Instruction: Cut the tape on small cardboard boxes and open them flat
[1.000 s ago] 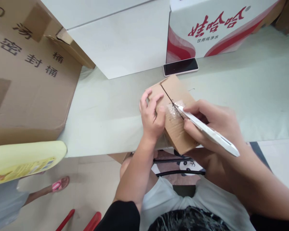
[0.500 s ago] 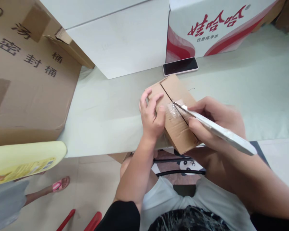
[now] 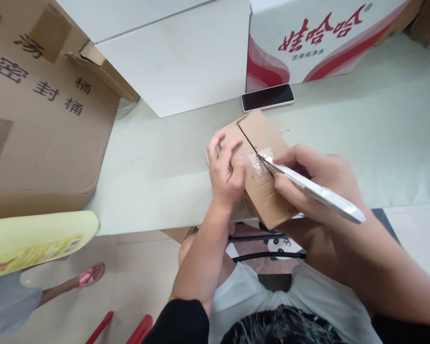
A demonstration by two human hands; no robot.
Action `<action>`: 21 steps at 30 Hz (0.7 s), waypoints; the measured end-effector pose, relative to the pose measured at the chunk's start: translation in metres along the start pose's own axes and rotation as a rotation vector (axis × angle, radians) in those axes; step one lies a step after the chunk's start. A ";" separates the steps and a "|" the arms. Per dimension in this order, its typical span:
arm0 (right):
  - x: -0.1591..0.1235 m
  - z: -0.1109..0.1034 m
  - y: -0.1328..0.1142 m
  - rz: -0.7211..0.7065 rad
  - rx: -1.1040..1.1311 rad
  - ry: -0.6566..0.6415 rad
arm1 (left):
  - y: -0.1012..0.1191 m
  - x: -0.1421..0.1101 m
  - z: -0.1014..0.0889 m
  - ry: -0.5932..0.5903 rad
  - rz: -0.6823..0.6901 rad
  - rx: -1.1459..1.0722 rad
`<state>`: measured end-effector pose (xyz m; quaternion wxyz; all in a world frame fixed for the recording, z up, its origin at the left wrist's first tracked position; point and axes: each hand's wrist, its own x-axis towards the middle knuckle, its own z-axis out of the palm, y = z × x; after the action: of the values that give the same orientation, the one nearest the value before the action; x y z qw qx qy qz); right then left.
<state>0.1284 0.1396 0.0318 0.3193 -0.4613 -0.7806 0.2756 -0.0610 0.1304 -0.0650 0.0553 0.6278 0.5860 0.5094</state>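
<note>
A small brown cardboard box (image 3: 263, 136) sits at the near edge of the pale table (image 3: 157, 167), its top flaps joined by clear tape. My left hand (image 3: 225, 169) presses down on the box's left flap with curled fingers. My right hand (image 3: 315, 179) grips a white utility knife (image 3: 313, 190) like a pen. The blade tip rests on the taped seam in the middle of the box top.
A phone (image 3: 268, 97) lies face up just behind the box. A white and red printed carton (image 3: 318, 38), a plain white box (image 3: 179, 57) and a large brown carton (image 3: 39, 105) stand around the table. Another person's foot in a pink sandal (image 3: 89, 274) is at lower left.
The knife handle swung slightly outward and back while the blade tip stayed on the taped seam. My left hand has kept its hold on the box.
</note>
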 end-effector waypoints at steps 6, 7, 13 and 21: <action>-0.003 0.001 -0.001 -0.022 -0.022 0.042 | 0.001 0.000 0.001 0.009 -0.013 0.000; -0.004 0.000 -0.002 -0.025 -0.019 0.044 | 0.001 0.000 0.001 0.006 -0.012 0.004; -0.009 0.003 0.002 -0.066 0.047 0.088 | 0.002 0.000 0.000 -0.005 -0.002 0.023; -0.019 0.002 0.006 0.026 0.224 0.121 | 0.003 0.000 0.001 0.009 -0.009 0.015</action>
<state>0.1371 0.1249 0.0217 0.4118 -0.4486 -0.7182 0.3368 -0.0586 0.1305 -0.0635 0.0503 0.6234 0.5929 0.5073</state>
